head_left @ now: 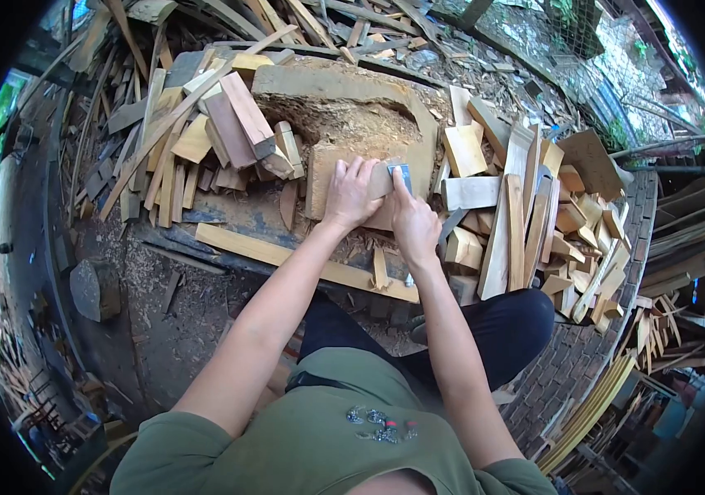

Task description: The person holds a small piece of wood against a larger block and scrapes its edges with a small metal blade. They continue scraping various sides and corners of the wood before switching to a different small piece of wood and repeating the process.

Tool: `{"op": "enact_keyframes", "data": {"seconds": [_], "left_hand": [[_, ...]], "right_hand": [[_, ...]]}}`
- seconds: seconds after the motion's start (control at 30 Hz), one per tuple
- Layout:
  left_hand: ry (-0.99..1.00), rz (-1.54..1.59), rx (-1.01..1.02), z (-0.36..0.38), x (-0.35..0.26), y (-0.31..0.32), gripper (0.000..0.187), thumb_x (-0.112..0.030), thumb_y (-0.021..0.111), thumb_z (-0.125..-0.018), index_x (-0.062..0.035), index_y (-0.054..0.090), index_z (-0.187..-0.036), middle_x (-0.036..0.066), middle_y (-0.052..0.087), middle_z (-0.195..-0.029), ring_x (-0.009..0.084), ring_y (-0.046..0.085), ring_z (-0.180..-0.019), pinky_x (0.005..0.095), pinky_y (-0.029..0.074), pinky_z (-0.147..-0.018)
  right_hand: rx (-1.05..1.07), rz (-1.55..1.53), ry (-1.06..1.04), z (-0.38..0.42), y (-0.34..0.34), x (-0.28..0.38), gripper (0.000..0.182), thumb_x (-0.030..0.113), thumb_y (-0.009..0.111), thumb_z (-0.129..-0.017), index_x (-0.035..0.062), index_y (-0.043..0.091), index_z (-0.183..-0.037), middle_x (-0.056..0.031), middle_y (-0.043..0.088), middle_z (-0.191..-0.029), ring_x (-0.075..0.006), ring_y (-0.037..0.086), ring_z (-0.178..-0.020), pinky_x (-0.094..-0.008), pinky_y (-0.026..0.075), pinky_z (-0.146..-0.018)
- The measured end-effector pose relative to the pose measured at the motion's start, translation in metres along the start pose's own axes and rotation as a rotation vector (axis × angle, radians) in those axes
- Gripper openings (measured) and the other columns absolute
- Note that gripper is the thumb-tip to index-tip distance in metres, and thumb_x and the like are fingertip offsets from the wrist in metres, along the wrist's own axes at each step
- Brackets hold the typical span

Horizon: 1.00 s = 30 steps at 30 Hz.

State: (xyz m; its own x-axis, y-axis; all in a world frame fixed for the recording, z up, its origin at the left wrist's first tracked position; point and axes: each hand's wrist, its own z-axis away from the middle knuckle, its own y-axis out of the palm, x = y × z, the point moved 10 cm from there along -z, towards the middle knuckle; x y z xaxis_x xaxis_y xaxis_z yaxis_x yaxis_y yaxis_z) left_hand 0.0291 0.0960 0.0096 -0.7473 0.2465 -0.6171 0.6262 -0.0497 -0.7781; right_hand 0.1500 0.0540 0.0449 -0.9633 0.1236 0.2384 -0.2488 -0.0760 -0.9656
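Observation:
My left hand [351,191] is closed on a small wood block [380,181] above a thick wooden work block [319,177]. From the right, my right hand [415,221] grips a small flat blue-and-grey piece [400,173], index finger stretched along it. That piece meets the right end of the small block; its kind is unclear. Behind my hands lies a large, rough timber slab [327,82] with a hollow full of wood chips.
Stacked wood offcuts [241,115] rise on the left, and a pile of cut blocks [567,219] spreads on the right. A long wooden strip [286,257] lies along the near edge. A dark stump [96,289] stands at lower left.

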Motion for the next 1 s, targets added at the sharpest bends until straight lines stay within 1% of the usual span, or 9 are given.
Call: {"op": "enact_keyframes", "data": {"seconds": [0.2,0.3,0.37,0.47,0.57,0.67,0.73,0.87,1.0], "left_hand": [[0.045,0.008,-0.059,0.003,-0.002,0.002,0.063,-0.022,0.079,-0.068,-0.0057,0.055,-0.124,0.012,0.057,-0.113,0.036,0.05,-0.101,0.0418,0.044,-0.093],[0.02,0.039,-0.082,0.004,0.002,0.0,0.063,-0.023,0.078,-0.069,-0.0049,0.054,-0.125,0.014,0.056,-0.113,0.0363,0.049,-0.101,0.0423,0.043,-0.094],[0.012,0.075,-0.094,0.006,0.001,0.005,0.063,-0.023,0.078,-0.07,-0.0045,0.053,-0.125,0.015,0.056,-0.113,0.0366,0.049,-0.101,0.0427,0.042,-0.094],[-0.057,0.028,-0.139,0.006,0.01,0.009,0.063,-0.025,0.078,-0.071,-0.0034,0.052,-0.125,0.017,0.055,-0.112,0.0377,0.049,-0.102,0.0443,0.042,-0.094],[-0.087,0.069,-0.153,0.009,0.016,0.0,0.067,-0.025,0.077,-0.072,-0.0012,0.05,-0.128,0.018,0.055,-0.116,0.0377,0.049,-0.11,0.043,0.041,-0.099],[0.009,0.261,-0.081,0.022,0.008,-0.003,0.066,-0.025,0.075,-0.074,0.0003,0.05,-0.13,0.019,0.055,-0.122,0.0372,0.05,-0.115,0.0431,0.04,-0.101],[-0.081,0.331,-0.124,0.038,0.005,-0.001,0.066,-0.021,0.075,-0.075,0.0019,0.05,-0.131,0.018,0.055,-0.125,0.0356,0.05,-0.117,0.0424,0.04,-0.103],[-0.144,0.187,-0.279,0.058,-0.005,0.007,0.055,-0.018,0.068,-0.081,0.0007,0.051,-0.131,0.016,0.056,-0.123,0.0349,0.053,-0.111,0.0427,0.043,-0.098],[-0.171,0.062,-0.088,0.046,-0.006,0.005,0.064,-0.025,0.068,-0.081,-0.0007,0.046,-0.137,0.015,0.055,-0.116,0.0341,0.054,-0.104,0.0419,0.045,-0.092]], "right_hand": [[-0.025,0.005,-0.019,-0.037,0.006,0.005,0.043,0.028,0.048,-0.097,0.0292,0.049,-0.141,-0.0217,0.069,-0.08,-0.0412,0.067,-0.072,-0.0525,0.053,-0.064],[0.009,-0.074,-0.005,-0.02,0.005,0.008,0.045,0.026,0.048,-0.097,0.0303,0.048,-0.142,-0.0235,0.069,-0.082,-0.0423,0.068,-0.072,-0.0541,0.053,-0.064],[0.059,-0.014,-0.037,0.001,0.004,0.02,0.053,0.017,0.049,-0.091,0.0302,0.048,-0.142,-0.022,0.068,-0.08,-0.0402,0.069,-0.07,-0.0514,0.055,-0.061],[0.049,-0.04,-0.041,0.01,0.011,0.027,0.048,0.022,0.047,-0.097,0.0295,0.045,-0.144,-0.0252,0.068,-0.083,-0.0434,0.068,-0.073,-0.0543,0.054,-0.067],[0.101,-0.026,-0.029,0.009,0.011,0.029,0.049,0.021,0.047,-0.096,0.0291,0.044,-0.145,-0.0247,0.067,-0.083,-0.0429,0.068,-0.074,-0.0539,0.054,-0.069],[0.071,-0.026,-0.032,0.01,0.01,0.027,0.049,0.021,0.047,-0.097,0.0279,0.044,-0.146,-0.0249,0.067,-0.082,-0.0422,0.068,-0.074,-0.0543,0.054,-0.068],[0.08,-0.025,-0.017,0.011,0.008,0.028,0.049,0.022,0.047,-0.097,0.0274,0.043,-0.146,-0.0248,0.068,-0.082,-0.0424,0.068,-0.075,-0.0543,0.054,-0.068],[0.077,-0.042,-0.037,0.014,0.007,0.027,0.049,0.023,0.046,-0.098,0.0247,0.042,-0.147,-0.0247,0.068,-0.082,-0.0432,0.068,-0.076,-0.054,0.053,-0.068],[0.056,-0.059,-0.013,0.019,0.008,0.024,0.049,0.023,0.047,-0.099,0.0215,0.041,-0.147,-0.025,0.068,-0.082,-0.0436,0.067,-0.075,-0.0538,0.053,-0.068]]}}
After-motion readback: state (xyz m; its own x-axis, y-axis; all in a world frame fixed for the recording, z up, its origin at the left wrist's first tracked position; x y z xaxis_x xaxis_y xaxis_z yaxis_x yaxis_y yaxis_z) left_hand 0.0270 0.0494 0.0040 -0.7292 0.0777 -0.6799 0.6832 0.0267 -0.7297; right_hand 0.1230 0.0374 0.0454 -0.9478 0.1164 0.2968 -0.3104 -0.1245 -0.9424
